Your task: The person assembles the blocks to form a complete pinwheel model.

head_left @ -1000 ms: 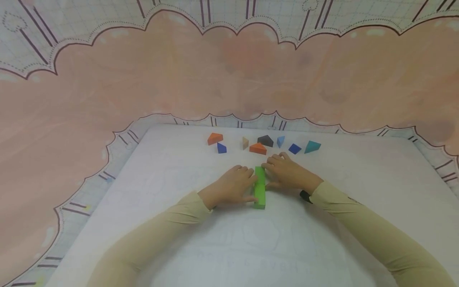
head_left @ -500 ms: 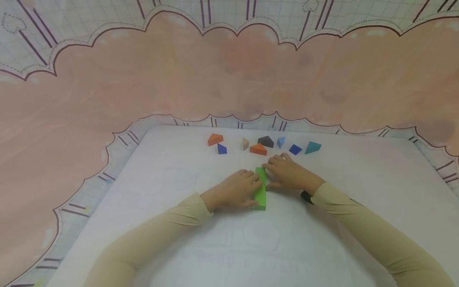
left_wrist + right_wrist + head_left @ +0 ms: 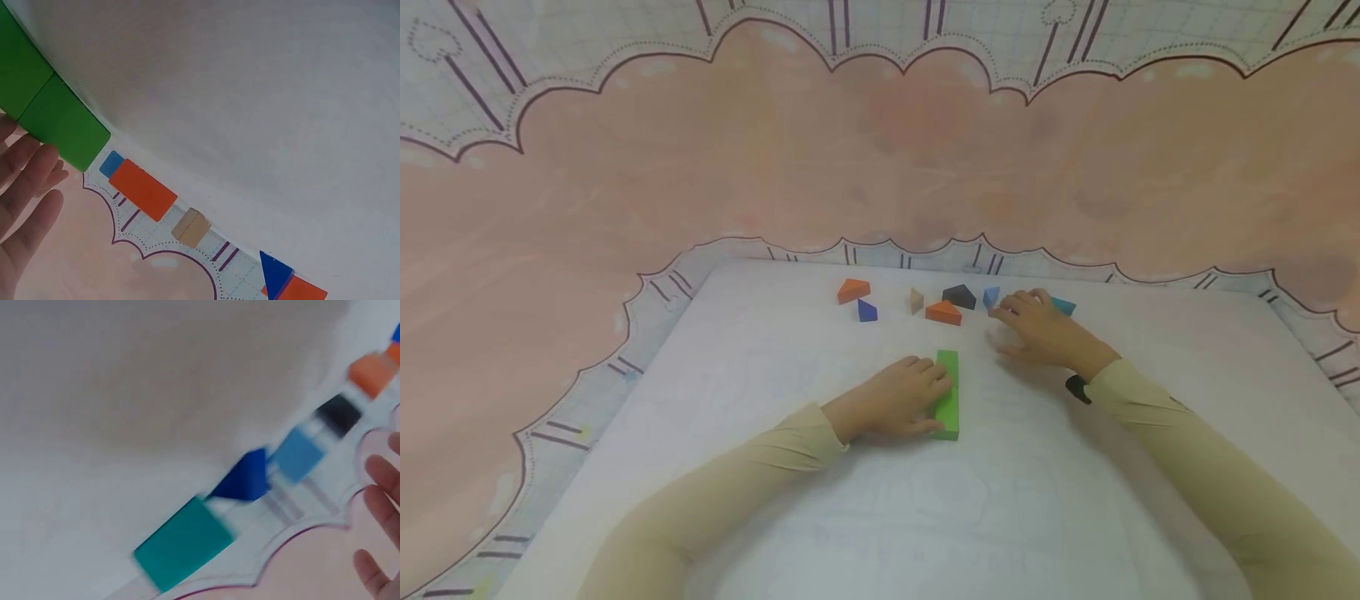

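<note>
Two green blocks (image 3: 949, 421) lie end to end on the white table, and their seam shows in the left wrist view. My left hand (image 3: 895, 398) rests against their left side, its fingertips reaching onto them with fairly straight fingers (image 3: 37, 162). Farther back on the right, my right hand (image 3: 1051, 332) hovers near the row of small blocks, fingers spread and holding nothing. It covers a dark blue block in the head view; that dark blue block (image 3: 244, 478) shows in the right wrist view, between a teal block (image 3: 184, 544) and a light blue block (image 3: 298, 454).
Along the table's far side stand a black block (image 3: 959, 297), an orange block (image 3: 943, 313), a tan block (image 3: 916, 301), a blue block (image 3: 867, 311) and another orange block (image 3: 853, 290). Behind them hangs a pink patterned cloth (image 3: 880, 167).
My right hand has left the green blocks and moved back and to the right, toward the small blocks. The left hand has shifted slightly farther over the green blocks.
</note>
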`<state>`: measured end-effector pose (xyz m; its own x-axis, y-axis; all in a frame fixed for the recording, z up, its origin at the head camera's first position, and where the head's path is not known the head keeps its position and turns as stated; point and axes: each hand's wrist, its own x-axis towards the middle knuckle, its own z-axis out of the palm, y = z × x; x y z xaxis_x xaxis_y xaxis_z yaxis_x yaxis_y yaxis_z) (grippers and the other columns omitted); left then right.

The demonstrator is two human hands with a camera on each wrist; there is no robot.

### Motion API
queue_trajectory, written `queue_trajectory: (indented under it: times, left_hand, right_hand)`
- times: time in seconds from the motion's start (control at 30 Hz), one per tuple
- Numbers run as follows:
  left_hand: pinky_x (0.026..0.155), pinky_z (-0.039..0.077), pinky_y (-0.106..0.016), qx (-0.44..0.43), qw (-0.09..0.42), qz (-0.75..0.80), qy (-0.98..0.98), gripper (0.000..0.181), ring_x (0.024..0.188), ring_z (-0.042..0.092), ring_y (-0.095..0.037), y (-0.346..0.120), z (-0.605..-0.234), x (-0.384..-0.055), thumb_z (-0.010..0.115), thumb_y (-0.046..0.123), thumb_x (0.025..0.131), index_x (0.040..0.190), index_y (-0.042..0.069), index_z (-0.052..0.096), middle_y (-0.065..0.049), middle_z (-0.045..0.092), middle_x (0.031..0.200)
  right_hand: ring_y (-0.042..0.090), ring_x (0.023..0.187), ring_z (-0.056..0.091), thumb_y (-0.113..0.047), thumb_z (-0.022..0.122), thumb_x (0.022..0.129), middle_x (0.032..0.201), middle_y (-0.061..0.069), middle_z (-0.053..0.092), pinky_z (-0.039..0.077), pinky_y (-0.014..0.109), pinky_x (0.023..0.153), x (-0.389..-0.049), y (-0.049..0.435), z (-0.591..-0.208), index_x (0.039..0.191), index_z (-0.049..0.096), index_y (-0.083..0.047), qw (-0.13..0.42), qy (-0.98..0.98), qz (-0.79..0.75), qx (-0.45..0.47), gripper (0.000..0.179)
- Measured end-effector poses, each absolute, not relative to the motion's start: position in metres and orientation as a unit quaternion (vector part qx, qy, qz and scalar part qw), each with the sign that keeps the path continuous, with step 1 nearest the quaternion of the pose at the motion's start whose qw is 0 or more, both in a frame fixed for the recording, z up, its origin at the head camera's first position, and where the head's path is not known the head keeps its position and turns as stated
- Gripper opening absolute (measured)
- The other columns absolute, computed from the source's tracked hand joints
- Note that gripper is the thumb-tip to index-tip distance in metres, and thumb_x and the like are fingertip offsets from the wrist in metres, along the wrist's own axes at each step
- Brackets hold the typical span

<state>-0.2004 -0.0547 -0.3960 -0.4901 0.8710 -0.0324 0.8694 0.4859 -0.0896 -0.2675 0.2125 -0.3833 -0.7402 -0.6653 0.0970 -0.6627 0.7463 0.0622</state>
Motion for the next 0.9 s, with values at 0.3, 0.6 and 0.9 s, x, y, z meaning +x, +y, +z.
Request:
queue_trajectory:
  times: [0.3,0.6,0.9]
  left_hand:
    - [0.095,0.042,-0.030,-0.508,0.015,0.036,-0.861,0.046,0.098,0.047,-0.014,-0.055,-0.397,-0.200,0.052,0.051,0.090,0.117,0.015,0.050,0.002,0.051,0.106]
    - [0.095,0.041,-0.030,-0.506,0.016,0.039,-0.861,0.046,0.097,0.046,-0.013,-0.054,-0.398,-0.201,0.052,0.052,0.090,0.117,0.015,0.049,0.002,0.050,0.106]
    - [0.094,0.041,-0.030,-0.507,0.021,0.041,-0.861,0.046,0.096,0.046,-0.013,-0.054,-0.399,-0.201,0.051,0.052,0.090,0.115,0.014,0.049,0.002,0.050,0.105]
  right_hand:
    - [0.038,0.116,0.048,-0.018,0.071,0.081,0.117,0.019,0.057,0.034,0.057,0.100,-0.296,0.236,-0.387,0.118,0.059,-0.002,0.101,-0.921,-0.106,0.362,0.042]
    - [0.038,0.110,0.049,-0.013,0.074,0.077,0.110,0.019,0.057,0.035,0.057,0.098,-0.313,0.244,-0.395,0.112,0.060,-0.003,0.104,-0.915,-0.114,0.372,0.040]
    - [0.036,0.107,0.051,-0.002,0.068,0.080,0.107,0.018,0.059,0.037,0.057,0.096,-0.313,0.241,-0.399,0.107,0.062,-0.005,0.110,-0.908,-0.122,0.385,0.028]
